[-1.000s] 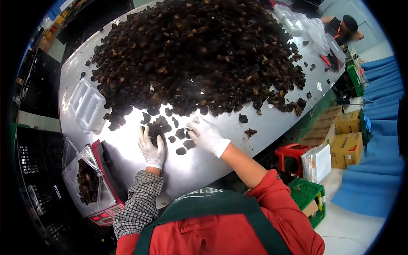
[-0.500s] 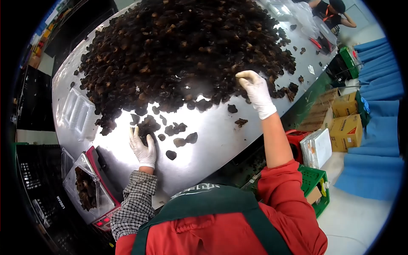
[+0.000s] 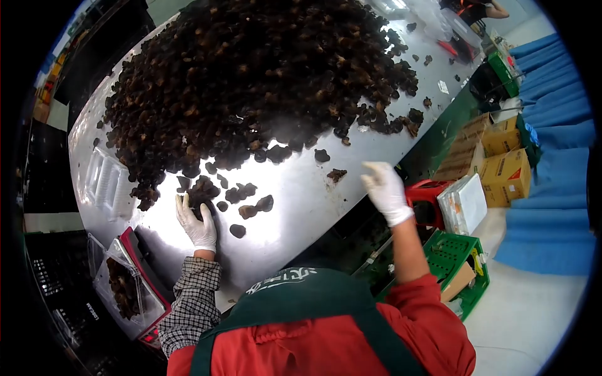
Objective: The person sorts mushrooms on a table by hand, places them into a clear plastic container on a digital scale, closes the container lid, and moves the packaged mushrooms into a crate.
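Note:
A large heap of dark brown dried mushrooms (image 3: 251,81) covers the far part of the metal table. Several loose dark pieces (image 3: 241,192) lie in front of it. My left hand (image 3: 197,229), in a white glove, rests beside a small cluster of mushrooms (image 3: 204,189), its fingers and thumb spread at the cluster's near edge. Whether it touches the cluster I cannot tell. Over the table's right edge is my gloved right hand (image 3: 387,193), its fingers apart and slightly bent, with nothing visible in them. A single mushroom piece (image 3: 337,175) lies to its left.
At the left stand a clear plastic tray (image 3: 108,182) and a red scale (image 3: 147,269) bearing a clear container of mushrooms (image 3: 122,285). To the right are a red stool (image 3: 428,194), a green crate (image 3: 461,257) and cardboard boxes (image 3: 505,175). Another person (image 3: 470,9) is at the far right.
My right hand has drawn back from the heap's edge toward me, and its pinched fingers have parted. My left hand stays by the small cluster. The whole view has shifted slightly.

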The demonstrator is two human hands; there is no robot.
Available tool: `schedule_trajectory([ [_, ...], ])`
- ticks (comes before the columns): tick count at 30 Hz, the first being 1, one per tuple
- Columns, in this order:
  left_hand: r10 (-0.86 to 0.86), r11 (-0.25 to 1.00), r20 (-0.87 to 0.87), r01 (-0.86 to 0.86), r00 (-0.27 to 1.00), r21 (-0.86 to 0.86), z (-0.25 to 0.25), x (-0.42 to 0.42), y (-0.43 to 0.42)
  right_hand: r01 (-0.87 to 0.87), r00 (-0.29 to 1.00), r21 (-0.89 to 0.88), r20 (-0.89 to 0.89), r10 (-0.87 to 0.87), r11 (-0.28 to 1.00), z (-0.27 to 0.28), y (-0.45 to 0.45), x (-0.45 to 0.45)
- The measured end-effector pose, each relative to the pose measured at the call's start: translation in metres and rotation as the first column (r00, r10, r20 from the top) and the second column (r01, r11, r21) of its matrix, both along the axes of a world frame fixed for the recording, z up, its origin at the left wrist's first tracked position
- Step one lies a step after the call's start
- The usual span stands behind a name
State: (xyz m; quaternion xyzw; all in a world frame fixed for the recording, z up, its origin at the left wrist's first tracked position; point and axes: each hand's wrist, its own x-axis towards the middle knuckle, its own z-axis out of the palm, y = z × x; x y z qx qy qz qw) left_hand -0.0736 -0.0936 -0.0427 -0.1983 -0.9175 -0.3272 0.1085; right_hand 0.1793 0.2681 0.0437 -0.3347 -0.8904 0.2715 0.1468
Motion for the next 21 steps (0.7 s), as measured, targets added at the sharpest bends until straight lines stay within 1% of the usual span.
schedule_trajectory([
  [1,0.002,1.000,0.010,-0.002,1.000,0.004,0.001,0.001,0.001,-0.088,0.996,0.096,-0.012,0.090,0.991,-0.017,-0.013,-0.016],
  [2,0.005,1.000,0.017,-0.005,1.000,0.008,0.002,0.002,0.002,-0.123,0.992,0.058,0.029,0.121,0.991,-0.014,-0.030,-0.034],
  [4,0.003,1.000,0.007,-0.003,1.000,-0.007,0.004,0.002,0.000,-0.239,0.965,0.142,0.139,0.220,0.961,-0.032,-0.027,-0.046],
  [6,-0.001,1.000,0.005,0.001,1.000,-0.028,0.004,0.001,-0.002,-0.182,0.983,0.112,-0.010,0.184,0.977,-0.040,-0.005,-0.025],
  [8,-0.006,1.000,0.009,0.006,1.000,-0.030,0.006,-0.001,-0.001,-0.059,0.996,0.171,-0.052,0.068,0.984,-0.018,0.026,0.012],
  [9,-0.009,1.000,0.018,0.009,1.000,-0.020,0.005,-0.001,0.000,0.049,0.996,0.170,0.059,-0.060,0.984,0.004,0.032,0.030],
  [10,-0.006,1.000,0.028,0.006,1.000,-0.006,0.005,0.001,0.001,0.149,0.969,0.186,0.169,-0.181,0.971,0.021,0.035,0.040],
  [13,-0.002,1.000,0.026,0.002,1.000,-0.010,0.006,0.002,0.003,0.088,0.996,0.207,-0.019,-0.086,0.974,0.011,0.037,0.024],
  [14,-0.002,1.000,0.020,0.002,1.000,-0.014,0.004,0.002,0.002,0.005,1.000,0.198,-0.028,0.001,0.980,0.004,0.029,0.005],
  [16,-0.002,1.000,0.029,0.002,1.000,-0.020,0.002,0.001,0.000,-0.122,0.987,0.121,-0.089,0.133,0.985,-0.011,0.002,-0.045],
  [17,-0.003,1.000,0.026,0.004,1.000,-0.019,0.002,0.001,-0.001,-0.125,0.985,0.133,-0.101,0.139,0.983,-0.013,-0.017,-0.067],
  [18,0.003,1.000,0.039,-0.002,0.999,-0.020,0.005,0.001,0.000,-0.144,0.989,0.079,-0.009,0.145,0.986,-0.015,-0.028,-0.084],
  [20,0.002,1.000,0.040,-0.003,0.999,0.011,0.004,0.002,-0.001,-0.144,0.989,0.109,0.025,0.142,0.983,-0.024,-0.032,-0.087],
  [21,0.004,1.000,0.042,-0.005,0.999,0.011,0.005,0.002,-0.001,-0.131,0.991,0.092,0.013,0.130,0.987,-0.027,-0.026,-0.077],
])
